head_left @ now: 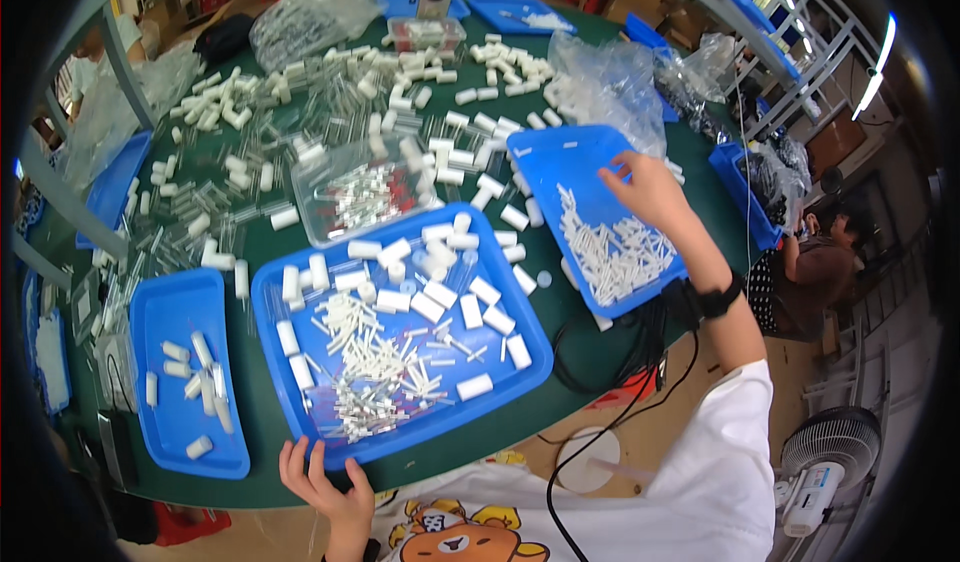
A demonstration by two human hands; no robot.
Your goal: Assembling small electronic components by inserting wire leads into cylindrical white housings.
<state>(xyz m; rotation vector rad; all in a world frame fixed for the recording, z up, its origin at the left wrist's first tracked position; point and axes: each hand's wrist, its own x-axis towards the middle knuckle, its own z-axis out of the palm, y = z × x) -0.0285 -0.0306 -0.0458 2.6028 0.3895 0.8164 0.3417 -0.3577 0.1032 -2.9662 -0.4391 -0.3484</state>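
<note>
Blue plastic tray (400,432) | left hand (325,487) grip released, fingers on rim | right hand (645,190) grip released over side tray (560,157)

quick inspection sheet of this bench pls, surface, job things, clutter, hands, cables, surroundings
surface: dark green table, crowded
job things: big blue tray of small white tubes and caps; right blue tray of white pieces
clutter: loose white caps, clear plastic bags, clear box
grippers: left hand on the big tray's near edge; right hand over the right tray
cables: black cable off the table edge
surroundings: fan, seated person at right
</note>
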